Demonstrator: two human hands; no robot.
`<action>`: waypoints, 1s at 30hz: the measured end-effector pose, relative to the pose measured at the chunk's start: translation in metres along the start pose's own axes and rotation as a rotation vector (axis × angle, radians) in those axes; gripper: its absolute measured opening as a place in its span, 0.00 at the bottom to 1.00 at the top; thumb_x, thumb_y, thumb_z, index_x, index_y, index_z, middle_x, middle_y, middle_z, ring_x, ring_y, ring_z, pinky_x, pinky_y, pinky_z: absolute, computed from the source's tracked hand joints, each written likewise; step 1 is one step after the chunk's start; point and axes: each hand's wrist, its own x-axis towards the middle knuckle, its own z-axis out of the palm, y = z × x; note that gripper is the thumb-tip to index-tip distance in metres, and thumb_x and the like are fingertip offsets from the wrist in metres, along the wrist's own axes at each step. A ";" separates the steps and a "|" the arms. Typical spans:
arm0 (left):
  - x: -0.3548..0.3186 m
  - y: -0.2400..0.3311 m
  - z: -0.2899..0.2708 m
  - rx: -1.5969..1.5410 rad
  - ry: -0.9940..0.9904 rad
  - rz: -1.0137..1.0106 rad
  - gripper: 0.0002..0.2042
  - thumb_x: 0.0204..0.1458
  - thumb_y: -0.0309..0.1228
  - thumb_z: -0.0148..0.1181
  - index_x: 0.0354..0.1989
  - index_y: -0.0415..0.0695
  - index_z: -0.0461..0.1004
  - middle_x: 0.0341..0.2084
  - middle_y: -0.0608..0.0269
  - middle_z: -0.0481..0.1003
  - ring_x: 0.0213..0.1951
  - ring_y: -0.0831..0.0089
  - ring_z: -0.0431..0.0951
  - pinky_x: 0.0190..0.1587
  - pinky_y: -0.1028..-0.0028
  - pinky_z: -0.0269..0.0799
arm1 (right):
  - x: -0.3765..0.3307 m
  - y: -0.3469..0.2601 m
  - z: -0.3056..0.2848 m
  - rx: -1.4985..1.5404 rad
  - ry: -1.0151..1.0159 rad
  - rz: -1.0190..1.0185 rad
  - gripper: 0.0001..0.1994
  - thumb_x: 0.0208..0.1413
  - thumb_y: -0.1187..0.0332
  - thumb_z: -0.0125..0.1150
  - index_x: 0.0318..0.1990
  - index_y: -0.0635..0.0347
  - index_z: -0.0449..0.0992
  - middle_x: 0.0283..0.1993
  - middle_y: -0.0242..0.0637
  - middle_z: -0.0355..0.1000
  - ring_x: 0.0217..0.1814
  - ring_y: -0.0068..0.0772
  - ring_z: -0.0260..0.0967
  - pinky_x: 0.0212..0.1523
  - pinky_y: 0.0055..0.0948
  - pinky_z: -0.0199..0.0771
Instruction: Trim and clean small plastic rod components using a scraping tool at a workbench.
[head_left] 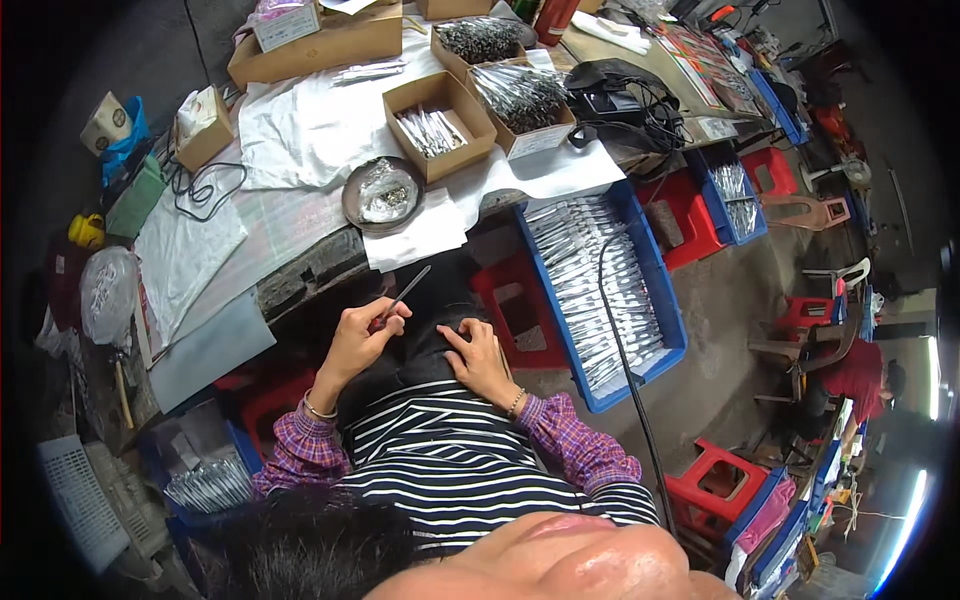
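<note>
My left hand (355, 342) is closed around a slim, dark, pointed tool (408, 287) that looks reddish at the grip. Its tip points up and to the right, toward the table edge; its exact kind is too small to tell. My right hand (482, 362) lies on my dark-clothed lap, fingers apart and bent, with nothing visible in it. Just beyond both hands, on the table, a round metal bowl (352, 203) with clear plastic in it sits by white paper (425, 235). At my right stands a blue crate (672, 325) full of slim silvery pieces.
Cardboard boxes (478, 122) of thin metal pieces stand across the table (285, 225). A black cable (632, 390) runs over the blue crate. Red stools (520, 320) flank me, and another blue bin (243, 440) stands at lower left. A person (850, 370) sits farther right.
</note>
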 end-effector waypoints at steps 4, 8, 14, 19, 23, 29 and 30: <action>-0.003 0.000 0.002 -0.003 -0.001 -0.022 0.06 0.53 0.25 0.55 0.36 0.36 0.74 0.19 0.64 0.75 0.24 0.83 0.73 0.27 0.82 0.66 | 0.012 0.002 -0.011 0.118 -0.116 -0.007 0.22 0.51 0.68 0.58 0.56 0.50 0.70 0.47 0.39 0.64 0.50 0.41 0.61 0.50 0.34 0.64; -0.007 0.000 -0.004 -0.045 0.033 -0.062 0.06 0.54 0.26 0.55 0.35 0.36 0.74 0.19 0.65 0.75 0.24 0.84 0.73 0.27 0.82 0.66 | 0.044 -0.024 -0.051 0.530 -0.153 -0.075 0.20 0.55 0.72 0.53 0.57 0.59 0.68 0.51 0.42 0.67 0.53 0.42 0.66 0.52 0.30 0.66; -0.015 -0.002 -0.011 -0.106 0.065 -0.191 0.05 0.54 0.26 0.55 0.36 0.38 0.74 0.19 0.68 0.74 0.21 0.86 0.68 0.25 0.83 0.61 | 0.084 -0.092 -0.140 1.027 -0.193 -0.311 0.19 0.62 0.64 0.49 0.57 0.67 0.66 0.57 0.46 0.66 0.56 0.37 0.67 0.54 0.31 0.67; -0.020 -0.016 0.001 -0.353 0.112 -0.101 0.05 0.54 0.24 0.53 0.36 0.36 0.74 0.22 0.66 0.75 0.26 0.85 0.72 0.28 0.83 0.64 | 0.090 -0.161 -0.198 1.742 -0.175 -0.760 0.26 0.64 0.52 0.42 0.54 0.69 0.68 0.54 0.60 0.67 0.57 0.59 0.65 0.54 0.54 0.67; -0.023 -0.018 -0.003 -0.235 0.055 -0.113 0.06 0.54 0.22 0.53 0.37 0.36 0.74 0.24 0.66 0.74 0.28 0.83 0.74 0.31 0.83 0.66 | 0.056 -0.187 -0.241 2.040 -0.287 -0.703 0.22 0.63 0.54 0.45 0.47 0.67 0.71 0.46 0.56 0.71 0.54 0.54 0.68 0.55 0.58 0.66; -0.024 -0.015 0.002 -0.224 0.016 -0.222 0.05 0.54 0.23 0.54 0.36 0.36 0.74 0.23 0.65 0.75 0.26 0.83 0.75 0.29 0.83 0.68 | 0.092 -0.200 -0.224 1.985 -0.324 -0.686 0.24 0.63 0.52 0.42 0.49 0.69 0.70 0.46 0.59 0.70 0.53 0.56 0.68 0.51 0.58 0.67; -0.025 -0.015 0.001 -0.224 0.027 -0.225 0.05 0.54 0.23 0.54 0.36 0.36 0.74 0.23 0.65 0.75 0.26 0.83 0.75 0.29 0.83 0.68 | 0.097 -0.202 -0.222 1.974 -0.337 -0.689 0.24 0.63 0.52 0.42 0.49 0.69 0.70 0.46 0.60 0.70 0.53 0.57 0.68 0.51 0.59 0.68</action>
